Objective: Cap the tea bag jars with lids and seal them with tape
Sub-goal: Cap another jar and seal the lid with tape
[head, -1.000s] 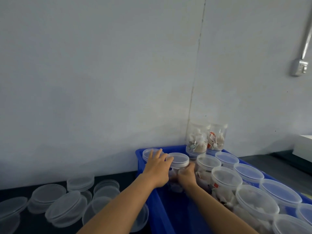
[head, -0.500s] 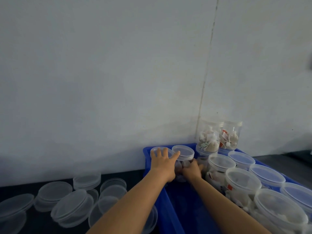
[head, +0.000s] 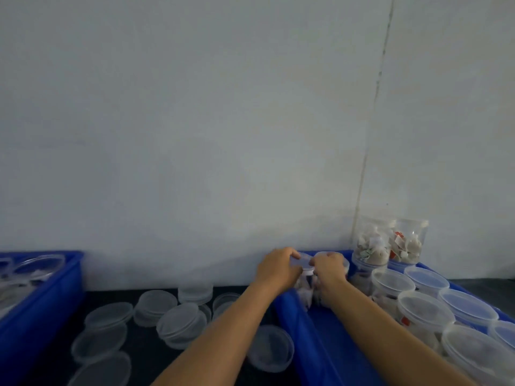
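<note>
Loose lids [head: 178, 324] are lying on the dark table [head: 145, 355] nearest. Beyond, the left hand [head: 277, 270] and right hand [head: 328, 270] are gripping a lidded jar [head: 306, 280] in the blue bin [head: 295, 324], against the pale wall [head: 223, 135].

Clear smooth plastic jars [head: 393, 285], frosted translucent plastic lids [head: 108, 314], glossy blue plastic bin [head: 299, 327], matt wall [head: 195, 121].
</note>
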The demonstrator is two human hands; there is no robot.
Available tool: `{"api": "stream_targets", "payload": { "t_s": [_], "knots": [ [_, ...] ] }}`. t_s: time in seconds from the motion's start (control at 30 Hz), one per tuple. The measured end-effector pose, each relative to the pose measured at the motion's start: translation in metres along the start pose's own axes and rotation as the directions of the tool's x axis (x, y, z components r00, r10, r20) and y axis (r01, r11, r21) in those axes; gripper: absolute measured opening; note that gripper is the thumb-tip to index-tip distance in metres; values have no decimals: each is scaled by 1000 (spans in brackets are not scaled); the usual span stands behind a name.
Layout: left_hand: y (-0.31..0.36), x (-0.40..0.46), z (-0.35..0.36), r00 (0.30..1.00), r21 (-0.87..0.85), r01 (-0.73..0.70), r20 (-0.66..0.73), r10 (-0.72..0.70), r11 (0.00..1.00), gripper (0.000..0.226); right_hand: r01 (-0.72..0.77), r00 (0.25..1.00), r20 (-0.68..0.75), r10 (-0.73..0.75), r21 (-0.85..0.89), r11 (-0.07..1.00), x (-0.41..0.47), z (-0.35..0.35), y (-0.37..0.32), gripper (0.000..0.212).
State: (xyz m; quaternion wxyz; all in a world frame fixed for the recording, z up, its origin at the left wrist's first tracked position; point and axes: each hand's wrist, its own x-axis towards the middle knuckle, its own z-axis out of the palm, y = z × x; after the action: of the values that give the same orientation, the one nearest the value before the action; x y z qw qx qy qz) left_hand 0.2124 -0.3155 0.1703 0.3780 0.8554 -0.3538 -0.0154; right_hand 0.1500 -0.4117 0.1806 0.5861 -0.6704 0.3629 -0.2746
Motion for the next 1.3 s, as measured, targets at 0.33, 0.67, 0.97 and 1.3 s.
{"api": "stream_targets", "payload": {
  "t_s": [0.33,0.67,0.97,1.3],
  "knots": [
    [-50,-174,-96,938,-439,151,-220,-268,886,17,-155,930,362,63,232,960,-176,82,-19,22],
    [-119,-292,-184,791,-341,336,-404,-460,878,12,-241,806,579,121,134,961,-303,180,-15,25],
    [-153,-337,-251,818,-97,420,-390,-423,902,6,-187,742,666,68,110,976,-366,245,-15,26],
    [-189,-437,-312,898,115,382,-282,-339,917,16,497,455,835,-310,51,866,-438,253,-2,12]
  ]
}}
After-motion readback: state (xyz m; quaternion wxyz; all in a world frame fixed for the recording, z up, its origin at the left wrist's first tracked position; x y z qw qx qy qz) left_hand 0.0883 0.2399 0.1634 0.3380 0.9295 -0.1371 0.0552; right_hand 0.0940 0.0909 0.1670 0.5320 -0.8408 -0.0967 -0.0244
